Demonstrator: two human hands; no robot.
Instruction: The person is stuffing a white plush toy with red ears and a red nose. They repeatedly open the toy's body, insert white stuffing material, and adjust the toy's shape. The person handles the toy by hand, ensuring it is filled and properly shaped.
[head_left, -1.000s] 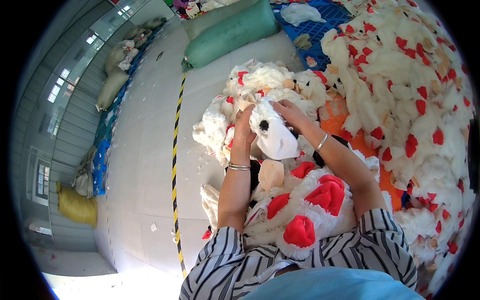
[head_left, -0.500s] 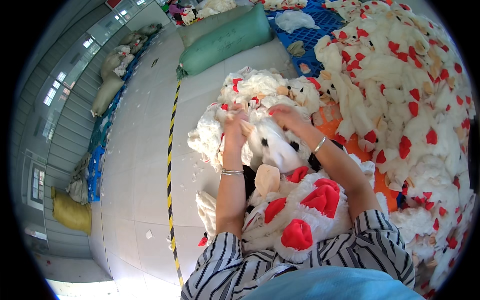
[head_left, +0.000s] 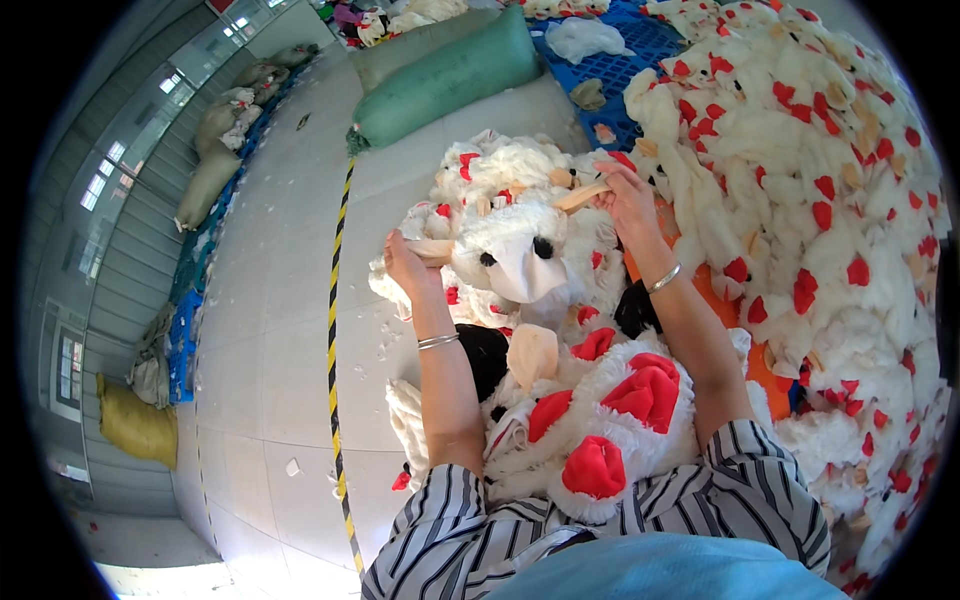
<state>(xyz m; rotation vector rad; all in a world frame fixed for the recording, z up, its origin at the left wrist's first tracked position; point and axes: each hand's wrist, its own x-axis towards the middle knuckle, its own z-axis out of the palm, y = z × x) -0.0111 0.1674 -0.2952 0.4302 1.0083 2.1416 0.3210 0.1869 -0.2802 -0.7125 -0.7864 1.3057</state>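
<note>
A limp white plush sheep-like animal skin with two black eyes is stretched out in front of me, its pale muzzle toward me. My left hand is closed on one of its tan ears, and my right hand pinches the other tan ear. Both ears are pulled out sideways. Beneath and beyond it lies a heap of similar white plush skins with red patches. Across my lap rests another white plush bundle with red pieces and a beige ear.
To my right rises a large pile of white-and-red plush skins, partly over an orange surface. Ahead lie a stuffed green sack and a blue pallet. Yellow-and-black tape marks the floor at left; a yellow sack stands farther off.
My hands have moved apart, left hand leftward, right hand to the right and up. The plush head, blurred and tilted before, now faces up with its ears spread between my hands.
</note>
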